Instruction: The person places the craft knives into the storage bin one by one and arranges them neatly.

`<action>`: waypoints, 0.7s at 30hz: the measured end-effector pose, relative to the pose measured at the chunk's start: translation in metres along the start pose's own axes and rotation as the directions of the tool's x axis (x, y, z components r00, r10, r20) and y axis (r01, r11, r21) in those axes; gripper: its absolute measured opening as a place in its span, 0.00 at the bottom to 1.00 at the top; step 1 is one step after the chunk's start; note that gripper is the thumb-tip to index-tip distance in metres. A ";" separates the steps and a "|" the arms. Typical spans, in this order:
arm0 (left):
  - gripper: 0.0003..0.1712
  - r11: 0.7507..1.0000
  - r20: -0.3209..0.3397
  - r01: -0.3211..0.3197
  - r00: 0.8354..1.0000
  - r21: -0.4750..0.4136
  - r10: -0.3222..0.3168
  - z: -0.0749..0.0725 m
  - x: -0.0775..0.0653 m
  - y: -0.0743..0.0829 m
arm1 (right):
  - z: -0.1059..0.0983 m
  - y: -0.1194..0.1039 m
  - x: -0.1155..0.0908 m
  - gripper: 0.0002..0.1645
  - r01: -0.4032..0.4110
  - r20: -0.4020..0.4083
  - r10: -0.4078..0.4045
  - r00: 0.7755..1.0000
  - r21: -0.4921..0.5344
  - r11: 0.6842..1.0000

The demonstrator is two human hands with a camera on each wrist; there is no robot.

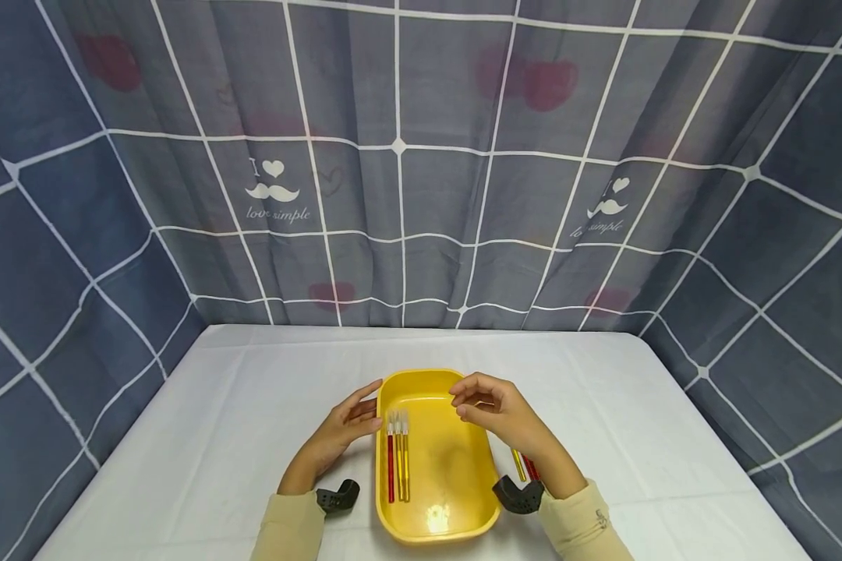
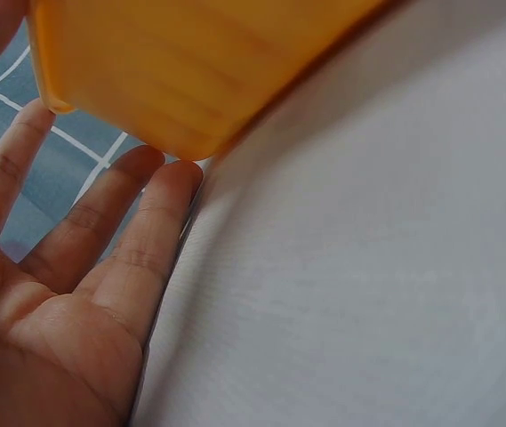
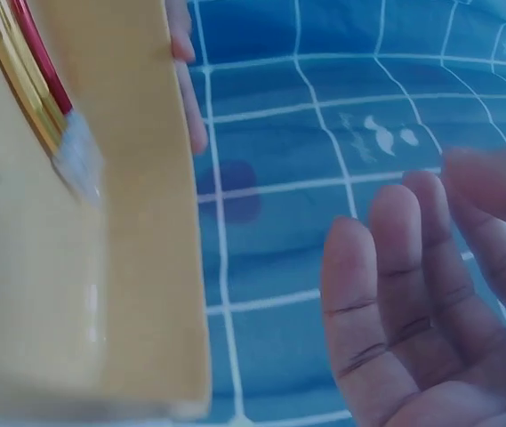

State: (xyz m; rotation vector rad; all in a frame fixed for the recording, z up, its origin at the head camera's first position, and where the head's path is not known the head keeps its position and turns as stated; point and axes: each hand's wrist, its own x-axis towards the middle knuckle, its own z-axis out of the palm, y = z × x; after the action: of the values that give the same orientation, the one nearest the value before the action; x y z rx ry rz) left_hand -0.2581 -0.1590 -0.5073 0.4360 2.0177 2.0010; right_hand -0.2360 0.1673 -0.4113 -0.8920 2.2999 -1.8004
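A yellow tray (image 1: pixel 456 467) stands lengthwise on the white table. Side by side along its left part lie a red-handled paintbrush (image 1: pixel 390 467) and gold-handled paintbrushes (image 1: pixel 403 467), their pale bristles toward the far end. My left hand (image 1: pixel 340 428) rests against the tray's left wall, fingers extended; in the left wrist view, fingertips (image 2: pixel 177 178) meet the tray's edge. Over the tray's far right side hovers my right hand (image 1: pixel 494 401), its fingers loosely bent and nothing between them. The right wrist view shows those fingers (image 3: pixel 397 240) apart from the tray's rim.
Right of the tray, gold (image 1: pixel 518 465) and red handles (image 1: pixel 531 468) lie on the white tablecloth (image 1: pixel 252 405), partly hidden by my right forearm. A grey-blue checked curtain (image 1: pixel 428 195) encloses the table at the back and sides. Black devices (image 1: pixel 338 497) sit at both wrists.
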 end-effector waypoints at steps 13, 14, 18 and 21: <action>0.44 1.000 0.017 -0.023 1.000 -0.013 0.024 0.000 0.000 0.000 | -0.032 0.001 -0.013 0.14 0.029 -0.068 -0.035 0.997 -0.094 0.995; 0.44 1.000 0.016 -0.024 1.000 -0.012 0.025 0.000 0.000 0.000 | -0.034 0.002 -0.014 0.14 0.021 -0.073 -0.027 0.997 -0.091 0.996; 0.45 1.000 0.009 -0.018 1.000 -0.012 0.018 0.000 0.000 0.000 | -0.043 0.011 -0.014 0.15 -0.007 -0.091 0.003 0.996 -0.048 0.999; 0.45 1.000 0.009 -0.015 1.000 -0.013 0.015 0.001 0.000 0.000 | -0.051 0.021 -0.014 0.16 -0.017 -0.106 0.015 0.994 -0.015 1.000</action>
State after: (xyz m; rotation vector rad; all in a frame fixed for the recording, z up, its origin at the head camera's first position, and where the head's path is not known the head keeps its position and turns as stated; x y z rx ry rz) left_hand -0.2579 -0.1585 -0.5071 0.4578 2.0011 2.0158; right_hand -0.2532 0.2205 -0.4186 -0.7959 2.3796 -1.8693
